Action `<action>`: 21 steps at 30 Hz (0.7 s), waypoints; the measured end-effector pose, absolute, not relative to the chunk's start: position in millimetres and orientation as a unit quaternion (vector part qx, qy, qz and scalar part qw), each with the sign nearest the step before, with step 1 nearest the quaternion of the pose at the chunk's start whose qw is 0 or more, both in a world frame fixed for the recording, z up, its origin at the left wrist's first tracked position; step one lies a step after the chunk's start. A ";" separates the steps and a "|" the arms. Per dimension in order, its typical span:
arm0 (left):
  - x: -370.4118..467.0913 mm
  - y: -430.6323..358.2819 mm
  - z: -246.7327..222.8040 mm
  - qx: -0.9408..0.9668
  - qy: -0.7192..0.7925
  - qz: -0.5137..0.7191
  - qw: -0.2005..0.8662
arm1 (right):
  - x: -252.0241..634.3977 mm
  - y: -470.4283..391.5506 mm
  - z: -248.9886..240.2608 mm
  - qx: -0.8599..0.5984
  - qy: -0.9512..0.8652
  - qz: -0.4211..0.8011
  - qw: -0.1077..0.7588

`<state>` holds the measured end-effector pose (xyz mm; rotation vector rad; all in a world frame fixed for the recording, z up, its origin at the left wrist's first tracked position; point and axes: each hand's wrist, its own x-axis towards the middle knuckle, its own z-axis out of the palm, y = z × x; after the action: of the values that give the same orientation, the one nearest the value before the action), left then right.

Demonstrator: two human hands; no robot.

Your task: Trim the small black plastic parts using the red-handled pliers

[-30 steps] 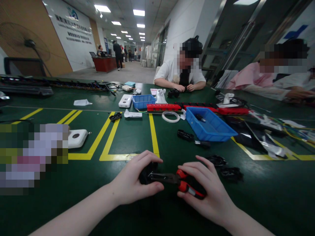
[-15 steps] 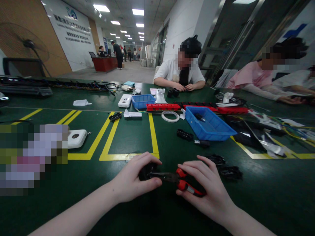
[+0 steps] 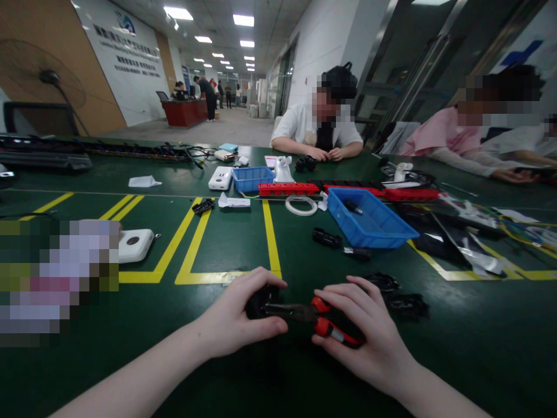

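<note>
Pliers (image 3: pixel 322 326) are gripped in the right hand (image 3: pixel 371 330), long axis laid crosswise between the hands, tips directed at the black part (image 3: pixel 256 301) grasped in the left hand (image 3: pixel 229 320).

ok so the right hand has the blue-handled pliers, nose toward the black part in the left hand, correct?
Not blue: the head view shows red-and-black handles on the pliers. The right hand does have them, nose toward the black part in the left hand.
</note>
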<state>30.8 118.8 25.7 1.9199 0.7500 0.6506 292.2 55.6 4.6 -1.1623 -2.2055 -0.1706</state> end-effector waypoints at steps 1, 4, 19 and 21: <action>30.6 118.8 25.7 0.783 0.305 0.267 0.471 | 292.4 55.5 4.3 -0.444 -0.836 -0.064 0.315; 30.2 119.1 25.3 0.784 0.306 0.269 0.469 | 292.8 55.0 3.7 -0.446 -0.834 -0.066 0.316; 29.5 121.9 20.0 0.811 0.260 0.341 0.398 | 291.1 55.4 3.6 -0.466 -0.817 -0.023 0.340; 29.5 122.2 18.6 0.819 0.239 0.366 0.371 | 294.5 57.2 -0.1 -0.459 -0.819 -0.029 0.343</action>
<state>29.5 122.2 18.6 2.1008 0.6134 0.9399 294.5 57.2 -0.1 -1.1921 -2.1281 -0.0760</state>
